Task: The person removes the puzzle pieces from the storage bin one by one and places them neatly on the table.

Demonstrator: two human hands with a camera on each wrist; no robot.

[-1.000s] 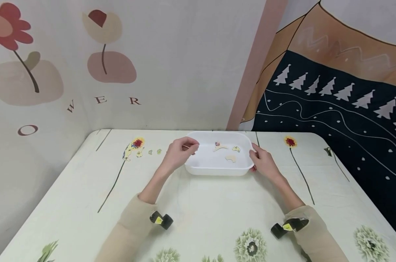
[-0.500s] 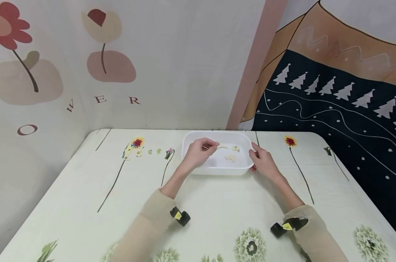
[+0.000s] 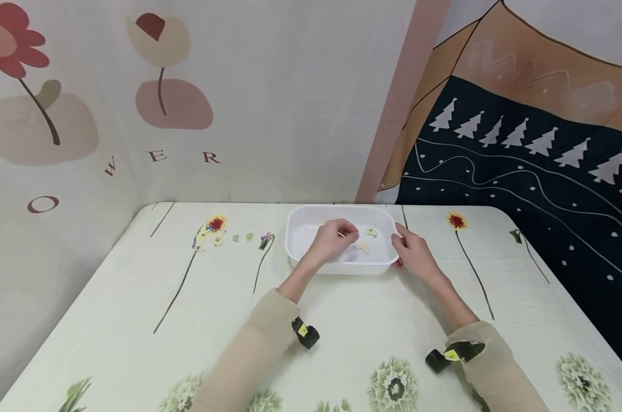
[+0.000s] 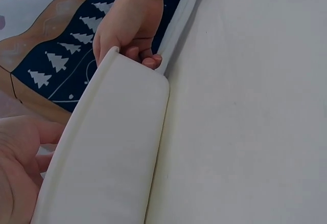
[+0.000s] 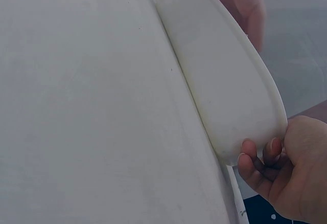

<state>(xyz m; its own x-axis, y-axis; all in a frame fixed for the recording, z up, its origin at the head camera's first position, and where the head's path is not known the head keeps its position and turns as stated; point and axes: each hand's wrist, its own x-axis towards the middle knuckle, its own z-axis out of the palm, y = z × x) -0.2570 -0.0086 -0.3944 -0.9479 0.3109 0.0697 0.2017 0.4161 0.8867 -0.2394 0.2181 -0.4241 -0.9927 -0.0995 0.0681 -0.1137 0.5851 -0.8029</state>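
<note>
My left hand [image 3: 333,241] is over the white plastic tray [image 3: 302,268]. Its curled fingers pinch something thin, of which only a pale sliver shows in the head view. Two small flat cut-out pieces lie on the tray floor beside this hand: a patterned yellow piece [image 3: 371,233] and a plain beige piece [image 3: 362,247]. The floor under the fingers is hidden. With my right hand [image 3: 415,250] I grip the tray's right end, thumb on the rim. The right wrist view shows those fingers [image 5: 247,147] curled against the tray's outer wall.
Left of the tray, a cluster of yellow and blue pieces [image 3: 202,234] lies by a printed flower [image 3: 217,222]. Small green pieces [image 3: 249,236] lie between it and the tray. The flower-print tablecloth [image 3: 352,320] reaches a hanging wall cloth [image 3: 280,166] behind.
My left hand has moved rightward from the tray's left rim to over its middle, and now covers the spot where a reddish piece and a curved beige piece lay. The right hand stays put.
</note>
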